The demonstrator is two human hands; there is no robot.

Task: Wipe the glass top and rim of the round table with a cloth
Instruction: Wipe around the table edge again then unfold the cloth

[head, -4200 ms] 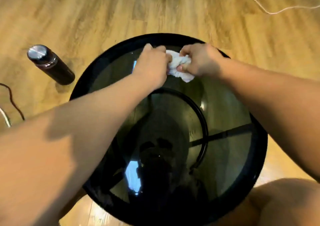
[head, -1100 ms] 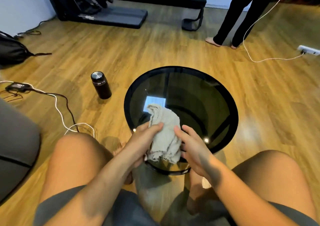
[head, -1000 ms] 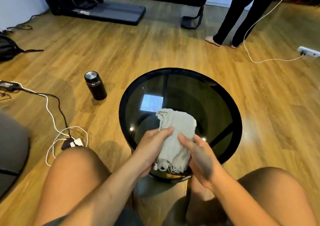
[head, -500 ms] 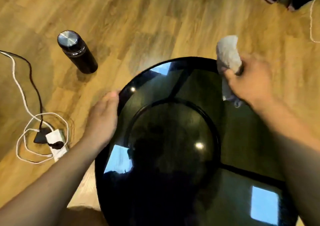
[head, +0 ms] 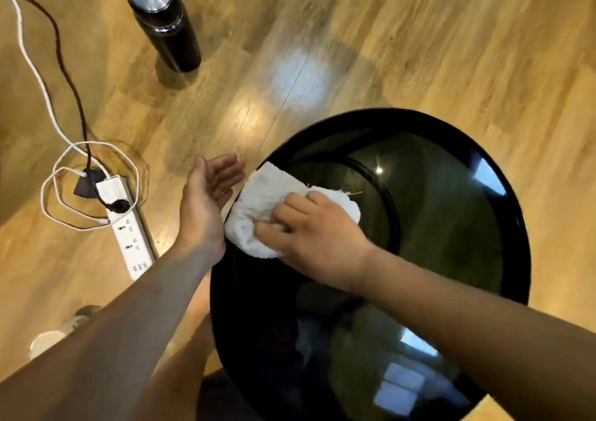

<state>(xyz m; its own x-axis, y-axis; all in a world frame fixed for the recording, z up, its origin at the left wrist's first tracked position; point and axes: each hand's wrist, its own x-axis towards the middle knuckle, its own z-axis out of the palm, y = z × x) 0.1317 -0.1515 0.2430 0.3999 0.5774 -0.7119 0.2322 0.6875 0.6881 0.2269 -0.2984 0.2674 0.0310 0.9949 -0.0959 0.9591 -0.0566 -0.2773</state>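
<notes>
The round table has a dark glass top [head: 435,227] and a black rim [head: 516,207]; it fills the right half of the head view. A crumpled white cloth [head: 267,194] lies on the glass at the table's left edge, overlapping the rim. My right hand [head: 316,240] presses down on the cloth with fingers spread over it. My left hand [head: 206,201] is just outside the left rim, palm up and cupped, fingers apart, touching or nearly touching the cloth's edge. It holds nothing.
A dark bottle with a steel cap [head: 164,20] stands on the wooden floor at the upper left. A white power strip [head: 129,227] with plugs and looped black and white cables [head: 61,194] lies left of the table. A foot in a pale slipper [head: 51,340] shows at the lower left.
My right hand has carried the cloth from the far rim across to the left edge of the glass. My left hand has come off the rim and now cups beside it.
</notes>
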